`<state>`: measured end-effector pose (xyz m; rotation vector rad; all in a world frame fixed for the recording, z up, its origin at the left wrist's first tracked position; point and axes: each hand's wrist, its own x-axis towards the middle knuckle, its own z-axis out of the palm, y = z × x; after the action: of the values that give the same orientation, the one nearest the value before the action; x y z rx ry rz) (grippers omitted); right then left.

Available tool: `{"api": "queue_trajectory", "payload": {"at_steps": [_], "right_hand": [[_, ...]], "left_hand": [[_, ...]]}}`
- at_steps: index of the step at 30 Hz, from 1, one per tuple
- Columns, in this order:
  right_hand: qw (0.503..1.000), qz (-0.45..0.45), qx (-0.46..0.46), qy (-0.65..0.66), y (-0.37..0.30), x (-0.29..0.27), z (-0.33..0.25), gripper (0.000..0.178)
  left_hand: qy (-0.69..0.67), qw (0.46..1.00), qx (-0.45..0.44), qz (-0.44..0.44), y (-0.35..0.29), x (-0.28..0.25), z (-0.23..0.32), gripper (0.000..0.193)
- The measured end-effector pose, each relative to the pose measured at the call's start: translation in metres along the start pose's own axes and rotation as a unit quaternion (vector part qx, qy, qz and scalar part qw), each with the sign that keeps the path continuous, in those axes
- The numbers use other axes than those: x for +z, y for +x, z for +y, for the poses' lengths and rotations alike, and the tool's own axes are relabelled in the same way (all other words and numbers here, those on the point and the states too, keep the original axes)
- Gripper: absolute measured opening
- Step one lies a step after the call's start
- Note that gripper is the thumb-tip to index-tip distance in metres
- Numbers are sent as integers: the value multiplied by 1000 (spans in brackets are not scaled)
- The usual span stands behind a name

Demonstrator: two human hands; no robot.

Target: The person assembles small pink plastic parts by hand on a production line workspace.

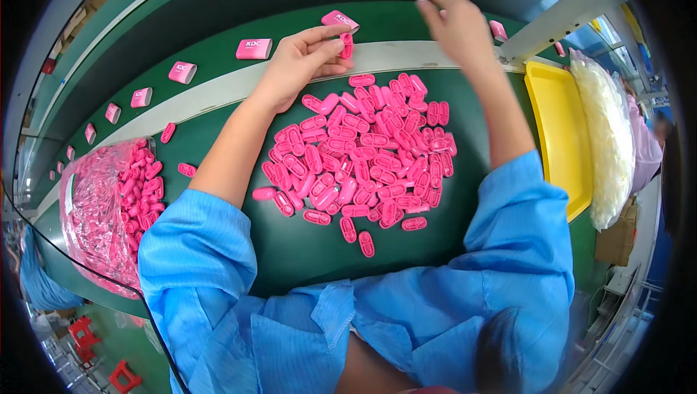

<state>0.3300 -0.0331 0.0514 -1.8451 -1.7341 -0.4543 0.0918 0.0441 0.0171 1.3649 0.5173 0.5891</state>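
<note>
Pinching a pink shell (347,46) in the left grip (303,58), near the shell pile (367,149) on the desk (305,256); held out the right grip (456,27), could not tell if together; probably risked dropping the shell through fingertip-only hold.

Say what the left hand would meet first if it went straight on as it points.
The left hand would probably meet the pink box just ahead, though depth is unclear and it might pass above.

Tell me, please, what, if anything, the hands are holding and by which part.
The left hand holds a pink oval piece by its upper end and left edge. The right hand, slightly blurred, shows nothing held.
</note>
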Motion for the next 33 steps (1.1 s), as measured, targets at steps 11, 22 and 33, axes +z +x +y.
{"api": "queue_trajectory", "payload": {"at_steps": [11,22,33], "right_hand": [[902,-244,186,303,11,-8,-6,28],[729,-196,238,611,-32,26,-53,28],[770,-125,192,595,-39,22,-61,29]], "left_hand": [[-76,996,-43,0,3,-5,1,32],[-20,994,34,99,-3,17,-10,34],[148,971,139,127,-8,16,-9,31]]}}
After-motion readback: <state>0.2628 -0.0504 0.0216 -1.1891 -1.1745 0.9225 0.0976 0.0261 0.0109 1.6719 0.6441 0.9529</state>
